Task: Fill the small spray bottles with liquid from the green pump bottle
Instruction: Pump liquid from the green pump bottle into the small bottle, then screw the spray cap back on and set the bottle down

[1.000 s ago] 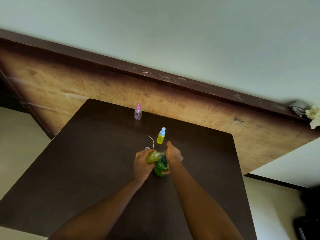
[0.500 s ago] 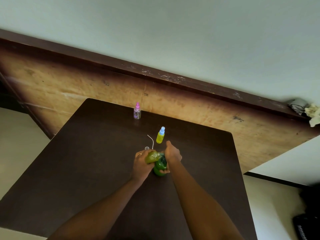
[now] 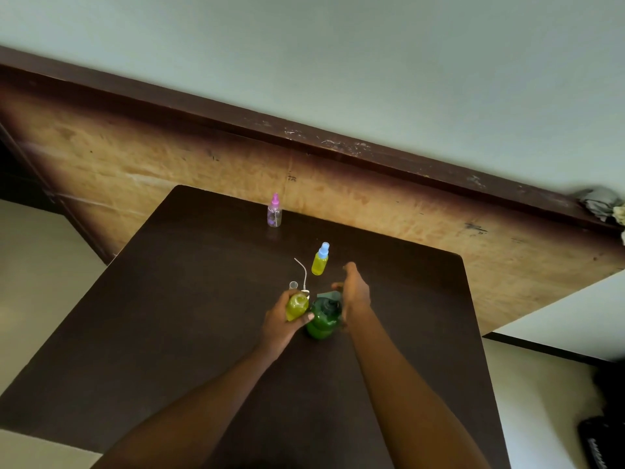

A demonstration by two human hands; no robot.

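My left hand (image 3: 282,319) grips a small uncapped bottle (image 3: 297,305) full of yellow-green liquid, just left of the green pump bottle (image 3: 323,318), which stands on the dark table (image 3: 169,316). My right hand (image 3: 353,291) hovers beside and above the pump head with loosely bent fingers, holding nothing. A loose spray cap with its white tube (image 3: 302,274) lies behind my left hand. Farther back stands a filled yellow spray bottle with a blue cap (image 3: 320,259). A clear spray bottle with a pink cap (image 3: 274,211) stands near the far edge.
A worn wooden board (image 3: 203,157) leans behind the table against a pale wall. Crumpled cloth (image 3: 600,203) sits on its top right end. A dark object (image 3: 605,445) lies on the floor at bottom right.
My right hand has lifted off the pump head and opened. My left hand has drawn the small bottle slightly left, away from the pump spout.
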